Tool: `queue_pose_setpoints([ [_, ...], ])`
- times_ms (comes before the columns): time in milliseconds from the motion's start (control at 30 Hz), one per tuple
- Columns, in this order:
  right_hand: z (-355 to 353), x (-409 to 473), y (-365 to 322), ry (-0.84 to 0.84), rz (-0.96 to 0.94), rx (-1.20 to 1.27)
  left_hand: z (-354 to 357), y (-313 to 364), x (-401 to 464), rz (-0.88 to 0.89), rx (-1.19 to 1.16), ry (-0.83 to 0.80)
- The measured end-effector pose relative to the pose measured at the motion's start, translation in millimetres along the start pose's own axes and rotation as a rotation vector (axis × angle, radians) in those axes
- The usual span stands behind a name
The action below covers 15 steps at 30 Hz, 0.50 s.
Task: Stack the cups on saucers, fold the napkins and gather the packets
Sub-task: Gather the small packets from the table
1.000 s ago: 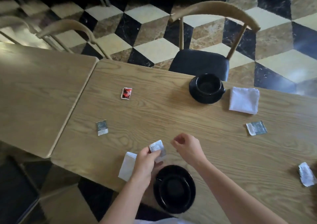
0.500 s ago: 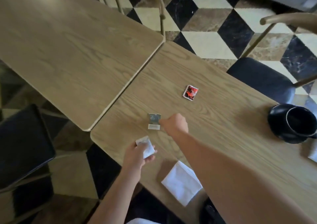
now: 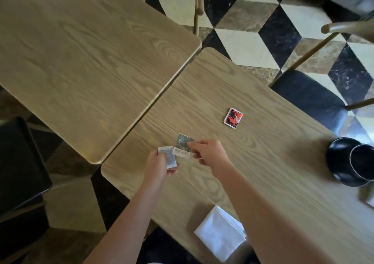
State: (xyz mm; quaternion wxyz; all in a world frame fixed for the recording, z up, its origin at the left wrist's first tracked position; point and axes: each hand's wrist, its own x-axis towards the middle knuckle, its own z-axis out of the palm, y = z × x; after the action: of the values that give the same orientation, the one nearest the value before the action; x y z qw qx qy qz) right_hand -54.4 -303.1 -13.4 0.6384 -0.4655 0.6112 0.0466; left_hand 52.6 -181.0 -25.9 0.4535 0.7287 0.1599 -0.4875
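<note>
My left hand [image 3: 159, 167] holds a small white packet [image 3: 168, 157] upright over the near left part of the wooden table [image 3: 263, 162]. My right hand [image 3: 208, 152] pinches a green and white packet [image 3: 182, 147] right beside the white one, lifted just off the table. A red packet [image 3: 233, 118] lies flat further back. A folded white napkin [image 3: 219, 233] sits at the near edge. At the right edge a black cup [image 3: 363, 164] stands on a black saucer [image 3: 336, 162].
A second wooden table [image 3: 81, 51] adjoins on the left across a narrow gap. A wooden chair with a dark seat [image 3: 307, 96] stands behind the table on the right. Another dark seat [image 3: 18, 162] is at the left.
My right hand reached the green packet on the table and picked it up, bringing it next to the white packet in my left hand. The view has swung left.
</note>
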Motion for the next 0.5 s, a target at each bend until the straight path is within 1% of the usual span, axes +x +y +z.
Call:
queue_pose_setpoints([
  [67,-10.4,-4.2,-4.1,-0.036,-0.011,0.007,14.5,9.0,0.8,-0.052,-0.030,-0.069],
  [133,-18.9,-6.0,-6.8,-0.050,-0.031,-0.031,23.4,12.7,0.6,-0.056,-0.055,-0.154],
  [233,-29.3,-2.5,-8.9,-0.043,-0.067,-0.075,33.4,18.4,0.7,0.040,0.023,-0.222],
  [300,-37.6,0.7,-12.7,-0.060,-0.073,-0.077,38.8,21.8,-0.2,0.113,0.081,-0.231],
  [333,-44.3,4.1,-15.3,-0.035,-0.063,-0.066,41.3,23.6,0.0,0.133,0.095,-0.227],
  [367,-53.4,9.1,-18.6,0.034,-0.052,-0.040,43.3,26.1,0.1,0.140,0.099,-0.216],
  [433,-76.5,24.3,-25.0,0.272,-0.047,-0.017,47.7,31.1,1.0,0.146,0.096,-0.199],
  [500,-97.6,39.7,-32.3,0.479,-0.036,-0.070,53.8,37.0,1.8,0.152,0.102,-0.187],
])
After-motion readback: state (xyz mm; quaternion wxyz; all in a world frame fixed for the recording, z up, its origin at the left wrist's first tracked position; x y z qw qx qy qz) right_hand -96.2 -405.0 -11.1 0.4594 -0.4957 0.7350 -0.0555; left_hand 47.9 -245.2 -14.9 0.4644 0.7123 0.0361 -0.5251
